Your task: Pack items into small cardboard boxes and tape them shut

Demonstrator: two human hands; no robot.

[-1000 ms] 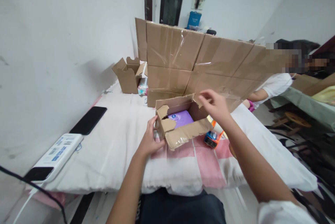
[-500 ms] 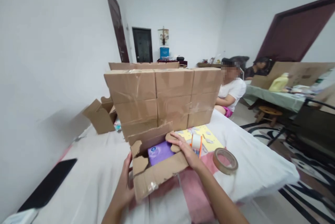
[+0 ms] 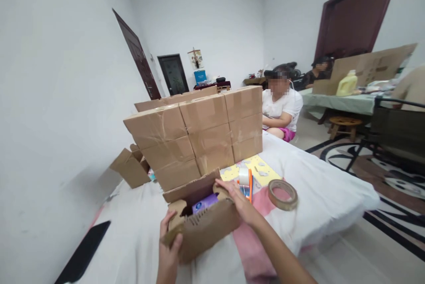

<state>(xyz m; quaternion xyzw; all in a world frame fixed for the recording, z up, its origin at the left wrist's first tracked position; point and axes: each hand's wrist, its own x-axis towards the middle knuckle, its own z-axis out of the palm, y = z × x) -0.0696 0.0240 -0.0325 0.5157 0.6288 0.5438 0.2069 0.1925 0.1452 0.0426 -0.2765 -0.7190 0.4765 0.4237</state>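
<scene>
An opened cardboard box (image 3: 209,231) is in front of me on the bed, its flaps raised. Inside it lies a purple pack (image 3: 204,203), partly hidden by the front flap. My left hand (image 3: 170,242) grips the box's left front corner, thumb on the outside of the front flap and fingers by the left flap. Over the right end of the box lies my right hand (image 3: 237,197), fingers stretched out along the right flap and touching it; its thumb is hidden. To the right are a tape dispenser with white tape (image 3: 245,177) and a wide brown tape roll (image 3: 283,194).
A wall of stacked, taped cartons (image 3: 206,135) stands just behind the box. Another open carton (image 3: 131,169) is at the left, and a black flat object (image 3: 84,248) lies near the wall. A person in a white shirt (image 3: 282,106) sits beyond the bed (image 3: 318,195).
The box's front flap has come up from lying outward, covering more of the purple pack. My left hand has moved onto the front corner; my view has tilted upward.
</scene>
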